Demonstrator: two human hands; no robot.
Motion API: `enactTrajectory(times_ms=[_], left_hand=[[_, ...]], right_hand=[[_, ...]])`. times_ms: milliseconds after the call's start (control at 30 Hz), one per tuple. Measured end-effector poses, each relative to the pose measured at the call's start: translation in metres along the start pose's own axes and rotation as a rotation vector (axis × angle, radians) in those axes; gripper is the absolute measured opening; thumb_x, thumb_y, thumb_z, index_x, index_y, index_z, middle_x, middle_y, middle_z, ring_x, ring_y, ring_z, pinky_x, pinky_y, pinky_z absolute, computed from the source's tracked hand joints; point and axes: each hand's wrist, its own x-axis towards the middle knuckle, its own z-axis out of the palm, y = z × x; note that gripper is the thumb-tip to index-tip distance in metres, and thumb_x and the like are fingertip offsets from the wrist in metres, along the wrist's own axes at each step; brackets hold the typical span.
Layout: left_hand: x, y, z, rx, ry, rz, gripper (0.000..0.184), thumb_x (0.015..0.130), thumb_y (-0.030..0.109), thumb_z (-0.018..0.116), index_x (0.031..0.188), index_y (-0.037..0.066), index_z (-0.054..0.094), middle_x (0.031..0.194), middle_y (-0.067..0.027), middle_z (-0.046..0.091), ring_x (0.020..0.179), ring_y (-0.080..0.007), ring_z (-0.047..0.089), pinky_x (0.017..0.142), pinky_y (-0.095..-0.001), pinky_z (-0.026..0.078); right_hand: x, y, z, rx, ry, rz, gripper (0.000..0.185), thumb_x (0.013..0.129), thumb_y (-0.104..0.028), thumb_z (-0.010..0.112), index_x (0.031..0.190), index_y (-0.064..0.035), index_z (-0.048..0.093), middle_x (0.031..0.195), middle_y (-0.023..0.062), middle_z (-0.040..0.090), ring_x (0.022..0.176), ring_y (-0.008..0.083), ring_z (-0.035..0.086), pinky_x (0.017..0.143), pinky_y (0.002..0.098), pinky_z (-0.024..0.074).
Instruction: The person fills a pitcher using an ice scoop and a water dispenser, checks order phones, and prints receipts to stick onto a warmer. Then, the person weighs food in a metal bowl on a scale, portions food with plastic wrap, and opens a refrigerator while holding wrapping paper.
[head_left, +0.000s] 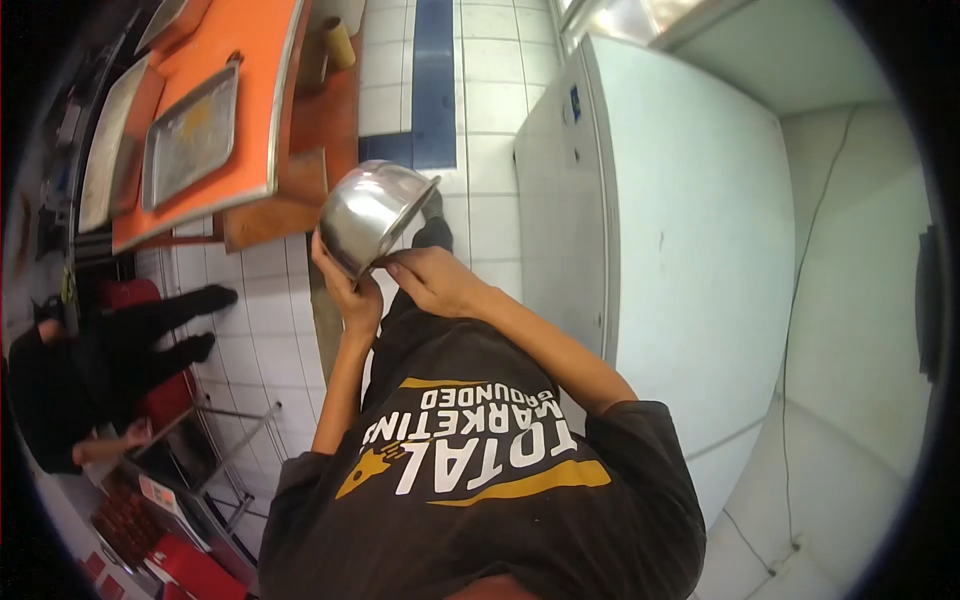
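Note:
A shiny metal bowl (372, 212) is held out in front of my body, tipped on its side with its rim toward the right. My left hand (345, 285) supports the rounded outer wall from the near left side, fingers curled against it. At the near end of the rim, my right hand (432, 280) grips the edge, its thumb close to my left hand. The inside of the bowl is turned away, so its contents are hidden.
An orange-topped table (250, 95) stands at the left, bearing a metal tray (195, 140) with yellowish residue. A large white fridge or freezer (690, 200) rises at the right. Another person in dark clothes (75, 375) is at the far left, beside a metal frame (235, 450).

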Motion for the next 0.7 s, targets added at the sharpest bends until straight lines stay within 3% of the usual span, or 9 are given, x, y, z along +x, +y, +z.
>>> enactTrajectory(times_ms=[100, 233, 333, 467, 500, 567, 633, 667, 700], left_hand=[[0.138, -0.063, 0.054, 0.257, -0.059, -0.006, 0.077, 0.072, -0.018, 0.044, 0.146, -0.005, 0.027, 0.141, -0.0267, 0.039, 0.135, -0.0414, 0.038, 0.114, -0.0426, 0.028], [0.323, -0.078, 0.12, 0.382, -0.087, 0.1, 0.077, 0.076, -0.013, 0.053, 0.147, -0.001, 0.026, 0.137, -0.0272, 0.041, 0.13, -0.0454, 0.04, 0.109, -0.0458, 0.035], [0.475, -0.067, 0.19, 0.436, -0.099, 0.157, 0.081, 0.077, -0.008, 0.06, 0.149, 0.0, 0.023, 0.136, -0.0254, 0.042, 0.129, -0.046, 0.041, 0.104, -0.0484, 0.041], [0.641, -0.158, 0.287, 0.447, -0.279, 0.015, 0.08, 0.079, -0.005, 0.064, 0.149, 0.003, 0.026, 0.148, -0.0253, 0.036, 0.134, -0.0407, 0.04, 0.107, -0.0418, 0.039], [0.675, -0.224, 0.305, 0.579, -0.333, 0.128, 0.085, 0.078, -0.001, 0.067, 0.15, 0.003, 0.022, 0.147, -0.0291, 0.037, 0.133, -0.0419, 0.042, 0.107, -0.0417, 0.039], [0.711, -0.304, 0.342, 0.728, -0.5, -0.317, 0.075, 0.082, 0.009, 0.061, 0.148, 0.005, 0.024, 0.133, -0.0316, 0.051, 0.116, -0.0486, 0.054, 0.098, -0.0518, 0.044], [0.71, -0.381, 0.356, 0.856, -0.598, -0.754, 0.077, 0.079, 0.015, 0.064, 0.145, 0.002, 0.028, 0.13, -0.0335, 0.053, 0.12, -0.0475, 0.053, 0.101, -0.0501, 0.044], [0.703, -0.377, 0.362, 0.92, -0.605, -0.984, 0.094, 0.077, 0.033, 0.073, 0.15, 0.004, 0.019, 0.136, -0.0336, 0.049, 0.126, -0.045, 0.05, 0.105, -0.046, 0.042], [0.67, -0.423, 0.351, 0.963, -0.588, -0.99, 0.082, 0.078, 0.034, 0.072, 0.145, 0.006, 0.034, 0.134, -0.0336, 0.051, 0.123, -0.0452, 0.052, 0.105, -0.0453, 0.042]], right_hand=[[0.086, 0.073, -0.083, 0.082, 0.149, 0.273, 0.022, 0.091, -0.015, 0.059, 0.102, 0.0004, 0.07, 0.096, 0.0205, 0.07, 0.085, 0.0381, 0.068, 0.076, 0.0414, 0.0541], [0.108, 0.168, -0.202, -0.504, 0.088, 0.488, 0.024, 0.09, -0.017, 0.061, 0.108, -0.0022, 0.067, 0.103, 0.019, 0.068, 0.095, 0.0359, 0.065, 0.082, 0.0448, 0.052], [0.152, 0.194, -0.296, -0.388, 0.276, 0.729, 0.022, 0.091, -0.015, 0.059, 0.108, -0.0025, 0.067, 0.103, 0.0177, 0.069, 0.091, 0.0347, 0.067, 0.08, 0.0427, 0.0524], [0.228, 0.267, -0.392, -0.425, 0.359, 0.883, 0.022, 0.091, -0.013, 0.059, 0.108, -0.0023, 0.067, 0.101, 0.0169, 0.07, 0.086, 0.0328, 0.068, 0.078, 0.0401, 0.0527], [0.261, 0.291, -0.416, -0.44, 0.347, 0.894, 0.023, 0.09, -0.013, 0.06, 0.109, -0.0023, 0.067, 0.101, 0.0174, 0.069, 0.087, 0.0323, 0.069, 0.078, 0.0403, 0.0527], [0.325, 0.342, -0.465, -0.4, 0.3, 0.878, 0.023, 0.09, -0.014, 0.059, 0.109, -0.0024, 0.067, 0.102, 0.0176, 0.069, 0.087, 0.0324, 0.069, 0.078, 0.0412, 0.0526], [0.4, 0.4, -0.523, -0.374, 0.175, 0.858, 0.023, 0.09, -0.016, 0.059, 0.107, -0.0023, 0.067, 0.103, 0.0183, 0.069, 0.089, 0.0337, 0.067, 0.079, 0.0446, 0.0519], [0.447, 0.424, -0.555, -0.513, 0.067, 0.78, 0.023, 0.09, -0.018, 0.06, 0.105, -0.0025, 0.067, 0.1, 0.0181, 0.068, 0.091, 0.0349, 0.066, 0.08, 0.0457, 0.0516], [0.5, 0.44, -0.586, -0.516, 0.099, 0.669, 0.022, 0.089, -0.019, 0.061, 0.104, -0.0031, 0.066, 0.097, 0.0173, 0.068, 0.092, 0.0351, 0.065, 0.078, 0.046, 0.0512]])
